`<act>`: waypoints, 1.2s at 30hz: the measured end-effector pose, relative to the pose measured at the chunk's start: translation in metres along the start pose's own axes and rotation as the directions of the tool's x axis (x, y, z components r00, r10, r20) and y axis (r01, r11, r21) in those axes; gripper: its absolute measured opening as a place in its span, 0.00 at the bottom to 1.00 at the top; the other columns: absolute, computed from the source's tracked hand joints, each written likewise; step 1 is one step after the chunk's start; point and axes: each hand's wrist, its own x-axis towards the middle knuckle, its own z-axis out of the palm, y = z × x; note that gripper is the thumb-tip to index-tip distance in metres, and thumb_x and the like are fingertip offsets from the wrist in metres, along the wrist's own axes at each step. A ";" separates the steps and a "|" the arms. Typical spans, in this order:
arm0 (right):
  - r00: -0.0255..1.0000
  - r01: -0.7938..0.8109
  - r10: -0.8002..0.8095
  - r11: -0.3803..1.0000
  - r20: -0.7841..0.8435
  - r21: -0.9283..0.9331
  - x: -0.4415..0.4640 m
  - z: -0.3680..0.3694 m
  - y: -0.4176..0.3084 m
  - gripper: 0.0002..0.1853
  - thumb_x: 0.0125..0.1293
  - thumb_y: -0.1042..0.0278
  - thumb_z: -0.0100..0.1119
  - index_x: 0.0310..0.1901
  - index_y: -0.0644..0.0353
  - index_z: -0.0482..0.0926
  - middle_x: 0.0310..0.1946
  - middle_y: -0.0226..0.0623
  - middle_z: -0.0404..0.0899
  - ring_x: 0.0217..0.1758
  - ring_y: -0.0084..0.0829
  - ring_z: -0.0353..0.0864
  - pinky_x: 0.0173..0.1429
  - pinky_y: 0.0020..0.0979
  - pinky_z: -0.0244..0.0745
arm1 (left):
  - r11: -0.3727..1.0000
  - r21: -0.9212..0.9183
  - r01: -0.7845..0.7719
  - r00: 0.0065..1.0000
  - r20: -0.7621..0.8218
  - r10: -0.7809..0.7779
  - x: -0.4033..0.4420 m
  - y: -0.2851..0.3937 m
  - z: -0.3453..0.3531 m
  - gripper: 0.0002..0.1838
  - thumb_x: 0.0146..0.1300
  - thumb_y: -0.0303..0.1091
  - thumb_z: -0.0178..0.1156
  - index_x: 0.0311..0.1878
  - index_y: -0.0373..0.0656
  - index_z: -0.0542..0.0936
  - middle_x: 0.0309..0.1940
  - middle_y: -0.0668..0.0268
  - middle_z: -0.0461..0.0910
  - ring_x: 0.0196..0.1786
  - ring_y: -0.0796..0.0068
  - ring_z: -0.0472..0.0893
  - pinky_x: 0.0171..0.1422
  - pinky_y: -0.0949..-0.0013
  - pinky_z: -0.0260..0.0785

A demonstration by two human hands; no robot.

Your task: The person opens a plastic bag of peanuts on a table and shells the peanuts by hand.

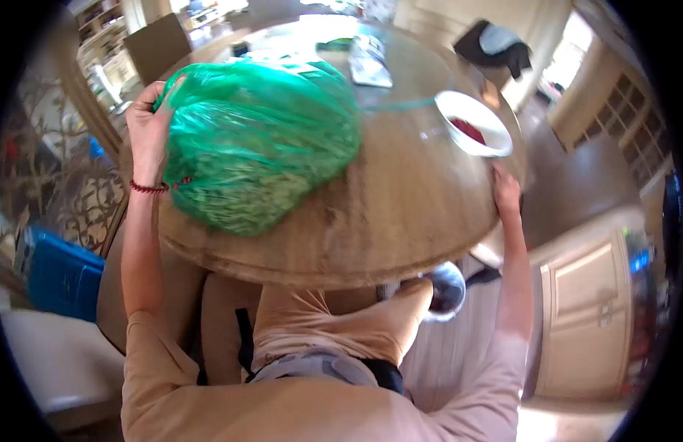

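My left hand [148, 125] is closed on the gathered upper left edge of a green plastic bag [271, 140]. Pale green, leafy-looking pieces fill the translucent bag, which rests on the round wooden table [408, 199]. A white bowl [496, 149] with dark red contents [468, 131] stands near the table's right edge. Just below that bowl is my right hand [506, 188], at the table edge with a fingertip close to the bowl's rim. Blur and the viewing angle hide most of its fingers, and whether it touches the bowl is unclear.
Toward the back of the table lies a white and grey packet [369, 62], with a small dark jar [240, 48] farther left. A bucket [445, 291] stands on the floor below the table. Chairs surround it, one [159, 46] at the back left. A blue container [64, 272] sits at left.
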 end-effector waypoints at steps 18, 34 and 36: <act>0.719 0.668 -0.634 0.518 -0.283 0.535 0.081 -0.069 -0.413 0.27 0.57 0.50 0.62 0.55 0.56 0.75 0.55 0.45 0.72 0.59 0.43 0.72 0.60 0.40 0.68 | 0.658 0.056 -0.751 0.475 0.738 0.480 -0.114 0.082 0.013 0.14 0.40 0.34 0.68 0.33 0.45 0.77 0.40 0.63 0.73 0.40 0.68 0.74 0.42 0.66 0.60; 0.545 0.441 -0.693 0.716 0.473 0.541 0.123 -0.051 -0.385 0.17 0.59 0.51 0.60 0.40 0.56 0.82 0.20 0.36 0.73 0.26 0.30 0.73 0.36 0.33 0.69 | 0.397 0.489 -0.777 0.623 0.505 0.597 -0.158 0.028 0.019 0.24 0.55 0.34 0.53 0.58 0.61 0.74 0.64 0.66 0.65 0.52 0.69 0.71 0.50 0.61 0.60; 0.648 0.461 -0.697 0.679 0.305 0.572 0.126 -0.035 -0.370 0.17 0.60 0.54 0.60 0.26 0.62 0.81 0.13 0.33 0.66 0.20 0.24 0.64 0.30 0.30 0.65 | 0.460 0.488 -0.742 0.670 0.556 0.492 -0.151 0.032 0.019 0.24 0.55 0.35 0.53 0.57 0.63 0.74 0.65 0.68 0.65 0.57 0.66 0.69 0.53 0.56 0.59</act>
